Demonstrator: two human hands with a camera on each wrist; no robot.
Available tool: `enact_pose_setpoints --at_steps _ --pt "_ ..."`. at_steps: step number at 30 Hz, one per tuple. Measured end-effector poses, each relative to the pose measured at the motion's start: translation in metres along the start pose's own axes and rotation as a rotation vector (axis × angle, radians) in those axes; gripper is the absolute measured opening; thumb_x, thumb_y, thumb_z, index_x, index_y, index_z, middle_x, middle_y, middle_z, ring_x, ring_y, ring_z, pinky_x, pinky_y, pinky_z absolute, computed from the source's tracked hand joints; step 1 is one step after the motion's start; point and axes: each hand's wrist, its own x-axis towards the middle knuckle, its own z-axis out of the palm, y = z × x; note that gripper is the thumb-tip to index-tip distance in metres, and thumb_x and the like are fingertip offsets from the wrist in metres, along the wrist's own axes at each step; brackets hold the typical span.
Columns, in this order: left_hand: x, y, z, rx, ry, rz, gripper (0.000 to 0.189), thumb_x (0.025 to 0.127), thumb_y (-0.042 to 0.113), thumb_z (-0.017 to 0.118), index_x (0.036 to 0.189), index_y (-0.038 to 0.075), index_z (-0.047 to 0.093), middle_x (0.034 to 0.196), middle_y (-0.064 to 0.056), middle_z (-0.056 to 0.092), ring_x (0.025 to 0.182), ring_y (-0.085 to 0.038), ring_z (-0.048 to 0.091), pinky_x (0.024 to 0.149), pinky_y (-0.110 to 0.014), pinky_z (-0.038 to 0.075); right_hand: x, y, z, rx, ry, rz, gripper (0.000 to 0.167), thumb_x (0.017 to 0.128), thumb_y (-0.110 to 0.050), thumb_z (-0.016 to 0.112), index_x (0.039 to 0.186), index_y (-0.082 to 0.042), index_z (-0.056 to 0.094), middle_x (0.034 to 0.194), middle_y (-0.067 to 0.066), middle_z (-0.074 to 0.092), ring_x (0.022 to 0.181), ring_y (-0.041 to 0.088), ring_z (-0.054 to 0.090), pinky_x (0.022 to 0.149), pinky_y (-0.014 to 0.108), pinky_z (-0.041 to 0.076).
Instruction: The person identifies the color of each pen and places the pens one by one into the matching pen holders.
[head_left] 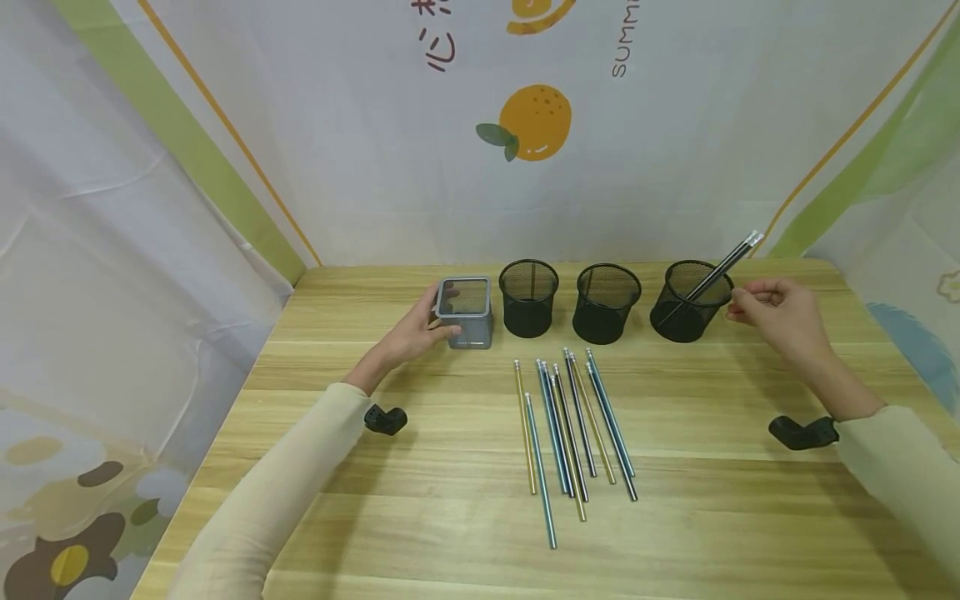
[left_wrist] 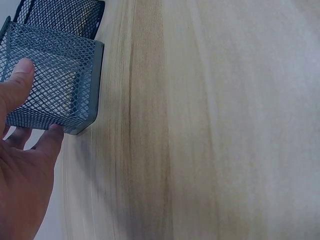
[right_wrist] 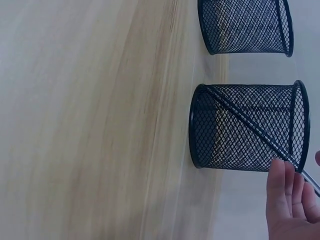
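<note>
On the left, my left hand point(head_left: 416, 331) grips a square grey mesh pen holder point(head_left: 472, 329), its thumb on the near side and the other fingers around the far side. At the right end of the row, my right hand point(head_left: 783, 317) pinches the rim of a round black mesh pen holder point(head_left: 678, 321). Dark pencils point(head_left: 722, 268) with silver ends lean to the right inside it. In the right wrist view, the fingers point(right_wrist: 277, 185) lie against the outer wall by the rim, and only the thumb's edge shows.
Two more round black mesh pen holders point(head_left: 528, 317) point(head_left: 602, 321) stand between the hands. Several gold, blue and dark pencils point(head_left: 545, 483) lie in a loose bunch on the wooden table point(head_left: 420, 517) in front. A printed white cloth point(head_left: 375, 150) hangs behind the table.
</note>
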Motion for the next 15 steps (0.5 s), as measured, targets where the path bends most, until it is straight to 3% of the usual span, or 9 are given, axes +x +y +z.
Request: enact_pose_setpoints --at_steps 8,15 --pt "-0.0004 -0.0007 -0.0002 0.001 0.002 0.014 0.073 0.098 -0.006 0.062 0.157 -0.001 0.019 0.156 -0.023 0.028 0.14 -0.047 0.034 0.115 -0.052 0.031 -0.0013 -0.0007 0.0008 -0.167 -0.022 0.059 0.017 0.102 0.0 0.057 0.109 0.014 0.051 0.082 -0.001 0.07 0.073 0.008 0.07 0.069 0.021 0.058" --pt "-0.0003 0.0001 0.0005 0.0 -0.002 0.005 0.074 0.099 -0.005 0.061 0.158 0.0 0.018 0.157 -0.022 0.028 0.142 -0.045 0.032 0.115 -0.051 0.031 -0.0039 0.0031 -0.0019 -0.36 -0.076 0.114 0.032 0.106 -0.011 0.049 0.118 0.019 0.05 0.086 -0.002 0.069 0.075 0.007 0.069 0.073 0.025 0.059"
